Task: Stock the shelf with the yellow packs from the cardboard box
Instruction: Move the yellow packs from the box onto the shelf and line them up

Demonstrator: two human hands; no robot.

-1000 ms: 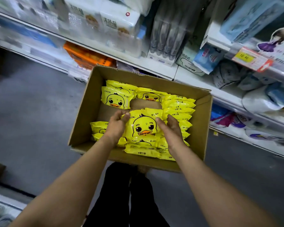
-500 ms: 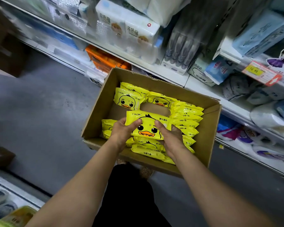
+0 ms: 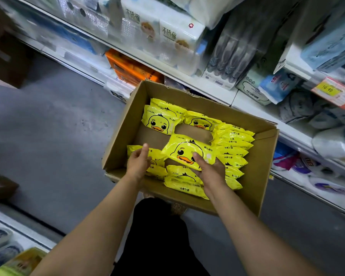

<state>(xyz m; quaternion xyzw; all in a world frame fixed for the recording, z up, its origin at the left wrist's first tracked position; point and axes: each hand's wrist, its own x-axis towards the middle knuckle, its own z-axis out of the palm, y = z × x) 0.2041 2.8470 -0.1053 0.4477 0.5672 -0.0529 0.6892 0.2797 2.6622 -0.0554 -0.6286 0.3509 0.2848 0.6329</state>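
Lifting one yellow pack [image 3: 187, 151] out of the cardboard box [image 3: 126, 124], we held it in our right hand [image 3: 209, 170], thumb over its printed front and fingers curled beneath, so that it hung tilted just above the other packs. Our left hand [image 3: 138, 162] hovered beside it with relaxed fingers and gripped nothing; whether it brushed the stack below we could not tell. We judged this the pick-up step, with nothing yet placed. The box sat on the floor just before the shelf [image 3: 205, 88] and was well stocked: flat packs along its far wall [image 3: 160, 120], a row standing on edge on the right [image 3: 232, 144], more near our wrists [image 3: 184, 181]. The next move, as we saw it, called for carrying the pack up and over the box rim to the shelving and finding a free slot among the crowded goods there; the soft wrapper might sag if held at one end. Each pack bore a cartoon duck face and the word "CKOK", with Chinese characters too small for us to read. A white tissue pack [image 3: 167, 34] above showed large Chinese characters, and a yellow price tag [image 3: 329, 90] appeared to read "10.90"
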